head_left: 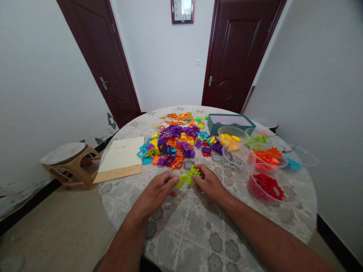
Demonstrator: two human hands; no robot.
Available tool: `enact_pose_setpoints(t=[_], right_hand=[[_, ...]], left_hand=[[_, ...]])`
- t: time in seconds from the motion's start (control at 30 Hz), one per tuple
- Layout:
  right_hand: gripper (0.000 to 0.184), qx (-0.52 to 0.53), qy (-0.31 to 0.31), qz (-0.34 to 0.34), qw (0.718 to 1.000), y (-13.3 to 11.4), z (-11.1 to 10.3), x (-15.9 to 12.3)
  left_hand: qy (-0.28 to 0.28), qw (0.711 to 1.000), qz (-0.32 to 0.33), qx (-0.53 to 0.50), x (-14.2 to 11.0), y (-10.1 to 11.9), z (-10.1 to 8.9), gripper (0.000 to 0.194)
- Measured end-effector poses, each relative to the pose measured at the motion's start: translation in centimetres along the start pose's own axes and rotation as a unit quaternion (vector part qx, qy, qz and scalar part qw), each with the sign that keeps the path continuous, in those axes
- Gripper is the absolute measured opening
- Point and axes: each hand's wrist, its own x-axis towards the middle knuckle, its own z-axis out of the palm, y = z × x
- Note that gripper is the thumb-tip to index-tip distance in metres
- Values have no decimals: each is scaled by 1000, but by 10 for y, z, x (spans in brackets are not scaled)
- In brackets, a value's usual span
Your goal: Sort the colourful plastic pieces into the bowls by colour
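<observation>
My left hand (160, 189) pinches a lime-green toothed plastic building piece (181, 181) between thumb and fingers. In my right hand (208, 184) is a second lime-green toothed piece (193, 174), tilted up to face me. The two pieces are held close side by side above the tablecloth; whether their edges touch I cannot tell. Just beyond my hands spreads a heap of mixed building pieces (171, 141) in purple, orange, blue, yellow and red.
Clear tubs hold sorted pieces at the right: a yellow tub (233, 132), an orange tub (283, 160) and a red tub (256, 192). Behind them stands a green box (215, 127). A pale notebook (121, 155) lies at the left edge, above a wooden stool (66, 151).
</observation>
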Motion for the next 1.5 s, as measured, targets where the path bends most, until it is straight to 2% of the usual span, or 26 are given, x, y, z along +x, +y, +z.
enact_pose_setpoints(t=[0.13, 0.27, 0.4, 0.53, 0.67, 0.77, 0.9, 1.0, 1.13, 1.2, 1.27, 1.33, 1.4, 1.47, 1.5], right_hand=[[33, 65, -9, 18, 998, 0, 4, 2], [30, 137, -30, 40, 989, -2, 8, 3], [36, 195, -53, 61, 977, -9, 9, 1], [50, 247, -75, 77, 963, -11, 6, -1], [52, 291, -105, 79, 948, -5, 3, 1], [50, 228, -92, 72, 967, -3, 4, 1], [43, 122, -87, 31, 988, -8, 7, -1], [41, 109, -78, 23, 991, -22, -1, -2], [51, 64, -60, 2, 996, -59, -38, -15], [52, 20, -58, -20, 998, -77, -68, -26], [51, -26, -26, -31, 999, -85, -105, -33], [52, -90, 46, -31, 994, -80, -151, -28], [51, -182, 127, -18, 975, -64, -204, -10], [51, -290, 186, 13, 939, -44, -258, 15], [52, -352, 213, 33, 911, -34, -283, 29]], left_hand=[[-38, 983, -39, -176, 6, -5, 24, 43], [-18, 975, -77, -206, 12, -12, 34, 46], [7, 986, -76, -151, 17, -14, 35, 50], [33, 997, -40, -48, 21, -21, 37, 50], [62, 997, 1, 52, 22, -23, 38, 45], [81, 992, 23, 89, 22, -20, 39, 42], [85, 986, 57, 129, 25, -14, 39, 40], [92, 987, 31, 129, 28, -12, 35, 44], [102, 987, 4, 122, 34, -12, 28, 46], [107, 985, -1, 134, 35, -14, 25, 45], [110, 982, -4, 151, 36, -15, 24, 44], [113, 979, -6, 168, 36, -17, 23, 44], [114, 977, -9, 179, 36, -18, 23, 44], [114, 976, -9, 184, 37, -18, 24, 42], [114, 976, -8, 186, 37, -19, 25, 42]])
